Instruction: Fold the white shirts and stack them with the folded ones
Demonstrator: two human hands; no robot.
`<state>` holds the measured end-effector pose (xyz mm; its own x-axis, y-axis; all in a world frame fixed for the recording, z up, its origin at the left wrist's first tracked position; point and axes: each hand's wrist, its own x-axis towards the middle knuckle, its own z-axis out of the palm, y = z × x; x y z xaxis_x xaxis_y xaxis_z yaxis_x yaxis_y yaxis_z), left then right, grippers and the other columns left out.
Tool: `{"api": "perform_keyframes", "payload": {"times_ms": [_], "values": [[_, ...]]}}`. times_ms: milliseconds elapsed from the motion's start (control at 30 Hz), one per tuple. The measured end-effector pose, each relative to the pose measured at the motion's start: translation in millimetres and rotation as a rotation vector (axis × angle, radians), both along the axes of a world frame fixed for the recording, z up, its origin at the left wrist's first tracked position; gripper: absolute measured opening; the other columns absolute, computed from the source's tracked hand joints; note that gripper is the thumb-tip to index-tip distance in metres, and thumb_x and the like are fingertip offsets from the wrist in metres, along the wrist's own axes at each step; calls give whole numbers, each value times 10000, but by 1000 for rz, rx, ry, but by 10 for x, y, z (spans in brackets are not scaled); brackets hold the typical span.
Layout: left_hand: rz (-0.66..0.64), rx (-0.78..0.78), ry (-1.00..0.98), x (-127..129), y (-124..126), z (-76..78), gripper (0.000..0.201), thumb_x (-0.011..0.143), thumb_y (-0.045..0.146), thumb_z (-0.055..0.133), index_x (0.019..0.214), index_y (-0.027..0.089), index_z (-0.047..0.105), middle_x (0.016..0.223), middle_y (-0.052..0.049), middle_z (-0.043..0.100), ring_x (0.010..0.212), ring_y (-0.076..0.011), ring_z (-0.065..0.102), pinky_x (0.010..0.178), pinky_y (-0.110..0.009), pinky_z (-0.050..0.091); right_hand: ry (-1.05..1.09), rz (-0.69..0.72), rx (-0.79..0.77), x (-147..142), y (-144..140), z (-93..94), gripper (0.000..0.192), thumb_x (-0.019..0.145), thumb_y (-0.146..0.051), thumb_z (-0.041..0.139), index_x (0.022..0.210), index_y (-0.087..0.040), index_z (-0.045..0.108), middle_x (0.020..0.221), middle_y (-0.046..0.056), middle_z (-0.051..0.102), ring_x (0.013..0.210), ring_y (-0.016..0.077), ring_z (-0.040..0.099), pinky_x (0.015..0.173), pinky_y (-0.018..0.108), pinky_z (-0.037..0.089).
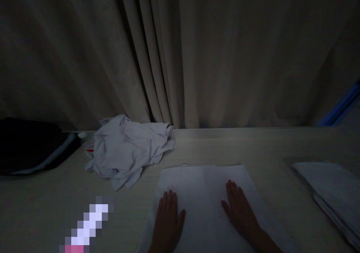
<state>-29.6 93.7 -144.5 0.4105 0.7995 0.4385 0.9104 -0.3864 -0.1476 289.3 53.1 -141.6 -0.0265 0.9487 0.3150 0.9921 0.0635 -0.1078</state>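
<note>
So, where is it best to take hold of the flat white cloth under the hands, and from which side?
Probably at its two far corners, reaching from the near side. The flat white cloth lies smooth on the pale table; the left hand and right hand press flat on it, and the far edge lies bare.

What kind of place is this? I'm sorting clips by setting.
Probably a dim clothes-folding station indoors: both hands, left hand and right hand, lie flat on a white cloth, beside a crumpled garment, a folded stack and a curtain.
</note>
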Motion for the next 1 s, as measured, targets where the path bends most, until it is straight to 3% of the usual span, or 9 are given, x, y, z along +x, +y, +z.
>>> {"api": "perform_keyframes", "payload": {"times_ms": [167, 300, 400, 633, 900, 1000], "values": [[51, 60, 26, -314, -288, -137, 694, 820, 508, 445, 1363, 85, 354, 1392, -181, 451, 1311, -318, 377, 1026, -461, 397, -23, -32, 63, 107, -559, -226, 736, 888, -492, 379, 1456, -176, 35, 1513, 111, 213, 1382, 271, 203, 1124, 490, 244], [56, 60, 44, -394, -269, -185, 642, 826, 496, 443, 1306, 70, 435, 1339, -184, 509, 1266, -312, 438, 999, -438, 425, -22, -92, 55, 157, -692, -436, 729, 890, -498, 378, 1454, -157, 68, 1493, 131, 261, 1368, 274, 245, 1103, 485, 288], [24, 93, 56, -378, -244, -147, 629, 819, 494, 455, 1281, 68, 465, 1323, -191, 522, 1254, -318, 449, 993, -438, 429, -22, -93, 51, 133, -685, -417, 718, 894, -491, 374, 1455, -160, 71, 1492, 129, 264, 1367, 270, 248, 1105, 480, 285], [4, 122, 42, -491, -422, -1, 641, 812, 456, 452, 1306, 49, 421, 1350, -209, 488, 1305, -336, 380, 1014, -478, 402, -54, -67, 96, 261, -902, -156, 727, 890, -460, 394, 1460, -184, 39, 1508, 108, 236, 1367, 263, 252, 1107, 469, 287], [14, 114, 60, -777, -514, -277, 622, 823, 469, 417, 1289, 58, 439, 1304, -185, 543, 1217, -304, 496, 936, -443, 483, -85, -115, 115, 618, -1119, -421, 726, 882, -476, 413, 1455, -132, 130, 1449, 160, 352, 1327, 277, 338, 1073, 470, 337], [39, 92, 56, -715, -445, -271, 627, 824, 480, 401, 1283, 56, 451, 1319, -189, 528, 1239, -329, 470, 944, -478, 471, -55, -161, 89, 555, -1026, -370, 683, 882, -478, 403, 1431, -110, 232, 1461, 161, 330, 1352, 276, 288, 1105, 479, 284]]}}
